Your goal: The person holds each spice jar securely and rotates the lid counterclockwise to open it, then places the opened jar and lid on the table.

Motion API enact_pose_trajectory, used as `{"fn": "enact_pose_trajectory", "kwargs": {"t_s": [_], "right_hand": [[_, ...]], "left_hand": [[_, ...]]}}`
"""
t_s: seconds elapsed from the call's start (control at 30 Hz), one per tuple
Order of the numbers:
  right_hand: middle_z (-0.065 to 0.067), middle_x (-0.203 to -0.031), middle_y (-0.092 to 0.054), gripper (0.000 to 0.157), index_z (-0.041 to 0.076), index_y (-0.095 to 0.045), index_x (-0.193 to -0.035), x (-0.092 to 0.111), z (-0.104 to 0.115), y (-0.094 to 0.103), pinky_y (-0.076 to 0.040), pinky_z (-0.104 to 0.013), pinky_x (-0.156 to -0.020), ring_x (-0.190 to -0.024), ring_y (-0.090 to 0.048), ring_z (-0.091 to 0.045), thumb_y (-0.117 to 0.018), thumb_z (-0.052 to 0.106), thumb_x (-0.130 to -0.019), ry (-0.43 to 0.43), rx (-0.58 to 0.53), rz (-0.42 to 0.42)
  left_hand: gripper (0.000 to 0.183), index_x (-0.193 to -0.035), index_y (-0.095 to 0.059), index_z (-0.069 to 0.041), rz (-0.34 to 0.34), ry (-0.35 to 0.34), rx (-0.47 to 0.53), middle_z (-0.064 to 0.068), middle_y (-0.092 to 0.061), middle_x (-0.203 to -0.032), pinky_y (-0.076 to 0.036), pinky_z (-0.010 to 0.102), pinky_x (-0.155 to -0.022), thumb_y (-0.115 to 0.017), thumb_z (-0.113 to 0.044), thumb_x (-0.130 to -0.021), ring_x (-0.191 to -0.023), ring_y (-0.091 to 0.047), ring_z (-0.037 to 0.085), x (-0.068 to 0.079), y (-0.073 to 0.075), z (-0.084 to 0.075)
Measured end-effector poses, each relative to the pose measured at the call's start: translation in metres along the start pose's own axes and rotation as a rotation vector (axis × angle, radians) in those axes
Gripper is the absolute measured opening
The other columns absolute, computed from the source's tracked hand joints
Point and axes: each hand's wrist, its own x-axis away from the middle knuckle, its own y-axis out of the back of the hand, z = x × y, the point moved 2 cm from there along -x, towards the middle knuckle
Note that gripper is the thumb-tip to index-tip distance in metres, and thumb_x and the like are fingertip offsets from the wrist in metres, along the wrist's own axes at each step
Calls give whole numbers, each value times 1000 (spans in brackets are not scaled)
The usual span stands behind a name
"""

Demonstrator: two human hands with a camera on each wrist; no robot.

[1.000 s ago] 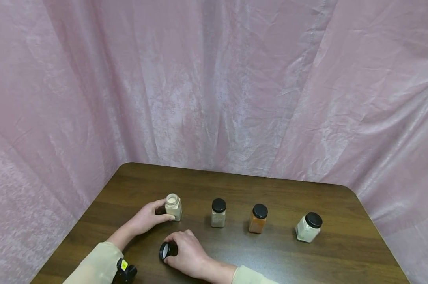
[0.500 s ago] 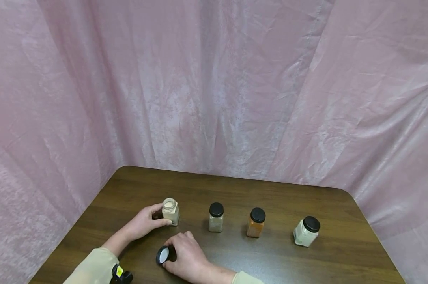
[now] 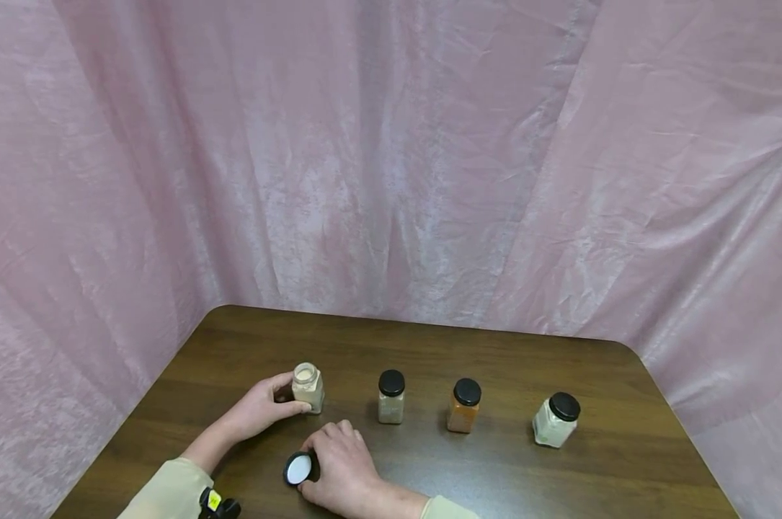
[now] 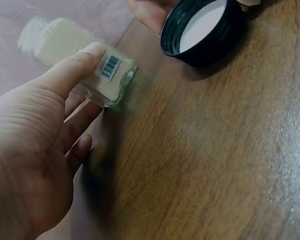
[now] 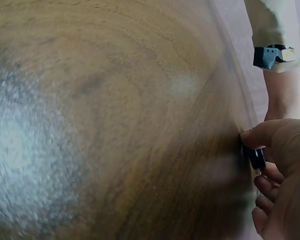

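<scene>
An uncapped glass jar of cream-coloured powder (image 3: 308, 393) stands upright at the table's left, its mouth bare. My left hand (image 3: 261, 413) grips it between thumb and fingers; a barcode label shows on the jar (image 4: 80, 55) in the left wrist view. Nearer the front, my right hand (image 3: 345, 465) pinches a black screw lid (image 3: 288, 472) by its rim. The lid's white inner face is turned up and outward, low over the wood; whether it touches the table I cannot tell. In the right wrist view the lid (image 5: 255, 156) is seen edge-on beneath the thumb.
On the brown wooden table (image 3: 494, 476) several capped jars stand in a row: one of greyish contents (image 3: 391, 409), one orange (image 3: 462, 417), and a whitish one (image 3: 551, 427) farther right. A pink curtain (image 3: 391, 180) hangs behind the table.
The lid has tipped in my right hand so that its white inside faces up more, and it sits slightly lower left. My left hand keeps its grip on the jar.
</scene>
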Motion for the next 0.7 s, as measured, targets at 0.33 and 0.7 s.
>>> {"fn": "enact_pose_trajectory", "kwargs": {"t_s": [0.33, 0.7], "right_hand": [[16, -98, -54, 42, 30, -68, -101, -1, -4, 0, -37, -26, -77, -91, -43, -7, -92, 41, -68, -40, -32, 51], [17, -104, -56, 45, 31, -69, -107, 1, -6, -1, -37, -24, -78, -95, -44, -7, -90, 44, -69, -6, -25, 51]], "left_hand": [[56, -139, -61, -19, 2, 10, 16, 0, -69, -123, -50, 29, -92, -80, -39, -89, -115, -63, 22, 0, -2, 0], [63, -142, -57, -10, -23, -38, 51, 8, -69, -123, -51, 28, -89, -82, -30, -89, -112, -63, 25, 3, -3, -2]]}}
